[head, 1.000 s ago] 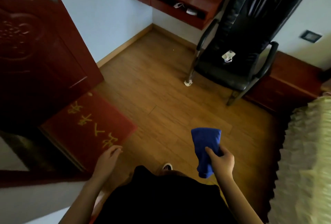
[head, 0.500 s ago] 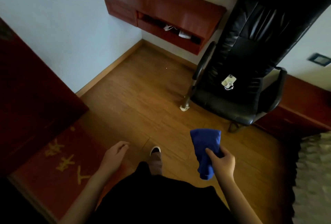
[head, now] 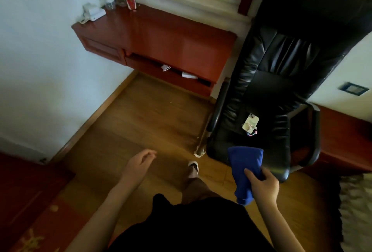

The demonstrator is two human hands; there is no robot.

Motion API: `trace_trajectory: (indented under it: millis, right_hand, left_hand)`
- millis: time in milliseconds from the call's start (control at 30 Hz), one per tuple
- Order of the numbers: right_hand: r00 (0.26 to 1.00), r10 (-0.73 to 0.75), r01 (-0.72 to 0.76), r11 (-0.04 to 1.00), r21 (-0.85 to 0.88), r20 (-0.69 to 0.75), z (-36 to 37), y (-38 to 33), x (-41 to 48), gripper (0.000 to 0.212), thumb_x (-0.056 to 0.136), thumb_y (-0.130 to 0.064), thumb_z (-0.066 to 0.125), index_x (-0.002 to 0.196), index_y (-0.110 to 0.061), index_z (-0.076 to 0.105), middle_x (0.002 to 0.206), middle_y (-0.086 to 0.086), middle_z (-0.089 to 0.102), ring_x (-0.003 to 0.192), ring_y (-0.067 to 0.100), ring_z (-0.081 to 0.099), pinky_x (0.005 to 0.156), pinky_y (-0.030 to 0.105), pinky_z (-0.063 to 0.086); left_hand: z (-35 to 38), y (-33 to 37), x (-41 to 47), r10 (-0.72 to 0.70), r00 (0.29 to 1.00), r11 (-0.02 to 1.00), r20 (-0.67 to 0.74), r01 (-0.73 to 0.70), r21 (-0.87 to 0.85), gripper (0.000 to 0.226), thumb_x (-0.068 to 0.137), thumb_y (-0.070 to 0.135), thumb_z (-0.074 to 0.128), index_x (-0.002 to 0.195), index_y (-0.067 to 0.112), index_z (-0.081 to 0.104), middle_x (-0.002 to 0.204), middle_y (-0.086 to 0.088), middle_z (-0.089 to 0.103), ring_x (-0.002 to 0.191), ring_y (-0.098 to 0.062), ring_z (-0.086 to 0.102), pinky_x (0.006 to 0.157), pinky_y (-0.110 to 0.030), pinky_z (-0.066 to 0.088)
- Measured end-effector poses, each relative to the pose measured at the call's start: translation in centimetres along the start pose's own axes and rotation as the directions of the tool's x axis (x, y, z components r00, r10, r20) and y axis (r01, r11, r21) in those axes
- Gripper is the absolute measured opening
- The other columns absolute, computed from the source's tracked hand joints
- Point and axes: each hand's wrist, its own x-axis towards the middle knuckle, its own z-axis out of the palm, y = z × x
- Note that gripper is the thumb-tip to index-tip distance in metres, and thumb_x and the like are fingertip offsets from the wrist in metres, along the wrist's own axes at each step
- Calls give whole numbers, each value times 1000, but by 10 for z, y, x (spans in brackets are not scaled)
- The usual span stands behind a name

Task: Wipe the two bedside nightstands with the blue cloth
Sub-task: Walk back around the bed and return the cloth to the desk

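Two grips show nearest: the right grip (head: 263, 186) clenches the blue cloth (head: 244, 163), bunched and carried upright, ready for wiping, while the left grip (head: 138, 164) hangs free, fingers loosely relaxed, holding nothing. Beyond, a black chair (head: 281, 70) bears a phone (head: 250, 124). Behind it, what is probably a nightstand (head: 346, 143) stands beside the bed (head: 358, 201), not yet reached.

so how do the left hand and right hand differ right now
The right hand grips the blue cloth with its thumb across it; the left hand holds nothing, its fingers loosely curled. In this view the right hand shows by the front edge of the black chair, while the left hand shows over the bare wooden floor. Both are bare and held out in front of the body.
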Motion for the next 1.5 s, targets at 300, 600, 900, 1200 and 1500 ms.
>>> trace_trajectory:
  millis: [300,600,900,1200,1500]
  right_hand:
    - [987,-77,80,997,-14,143,85,-119,164,20,78,-16,78,70,-21,61,71,2,66,69,22,61,68,41,51]
    - [972,-160,147,986,84,174,131,-232,277,14,78,-17,79,78,-20,65,78,-5,68,73,16,65,67,35,53]
    - [992,-115,106,984,146,60,188,-300,357,14,80,-15,77,77,-16,64,77,-3,67,71,12,63,60,25,46]
    - [998,54,-41,936,349,-29,264,-376,439,28,79,-16,79,64,-10,56,64,3,60,62,20,59,60,34,50]
    - [984,96,-131,959,-252,-148,311,-340,512,52,83,-20,71,127,-1,53,116,16,61,108,36,59,77,32,47]
  left_hand:
    - [-16,65,147,-102,989,995,-108,99,-26,18,97,29,47,106,32,62,111,3,67,106,-14,61,94,-35,48]
    - [-50,158,278,53,986,989,-160,-30,147,27,97,30,46,120,24,59,110,9,62,101,-6,58,78,-18,42]
    - [-75,221,426,227,974,909,22,-220,353,38,97,28,45,133,18,51,131,6,52,122,-8,47,102,-28,39]
    - [-119,281,575,373,909,774,183,-414,478,52,97,38,44,147,26,33,153,4,34,142,-12,26,112,-26,21]
    - [-103,269,676,373,880,554,292,-464,691,62,95,41,44,150,24,23,159,-11,20,148,-30,13,118,-42,16]
